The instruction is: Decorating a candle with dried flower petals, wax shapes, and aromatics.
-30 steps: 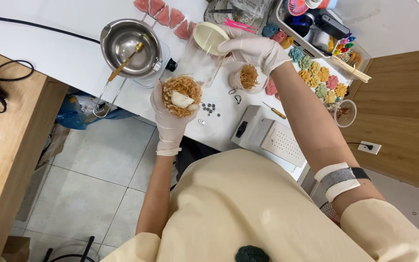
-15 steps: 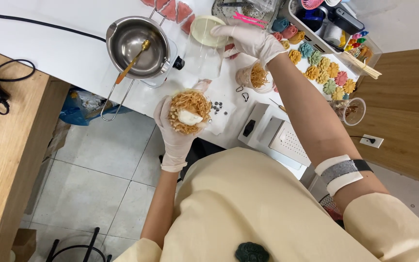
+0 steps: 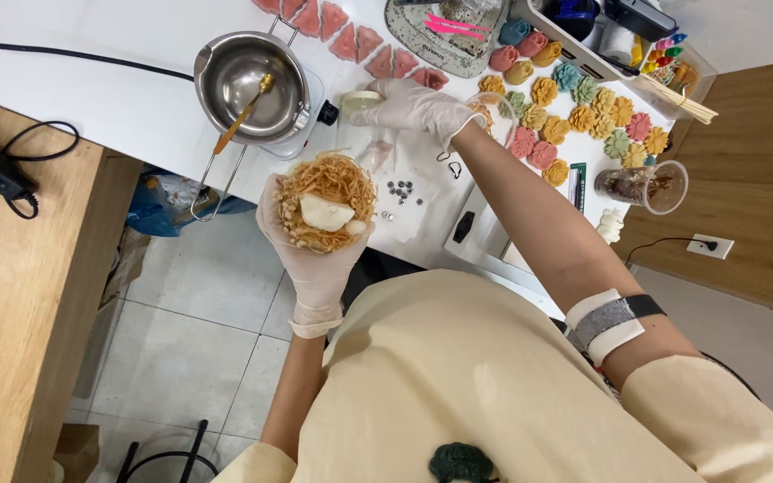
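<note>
My left hand (image 3: 310, 255), in a white glove, cups a round nest of orange-brown strands (image 3: 326, 201) with a white lump in its middle, held just off the near edge of the white table (image 3: 118, 98). My right hand (image 3: 413, 105), also gloved, reaches over the table and rests its fingers on a small pale round cup (image 3: 361, 100). Several tiny dark beads (image 3: 400, 190) lie on the table between the two hands.
A steel pot (image 3: 252, 80) with a gold spoon stands at the left. Several coloured flower-shaped pieces (image 3: 583, 116) and pink wedges (image 3: 351, 40) lie further back. A clear cup of dark bits (image 3: 641, 186) is at the right. A wooden bench (image 3: 20, 295) borders the left.
My left hand has brought the nest nearer to me and turned it more face-up. My right hand has shifted left and closer, onto the pale cup.
</note>
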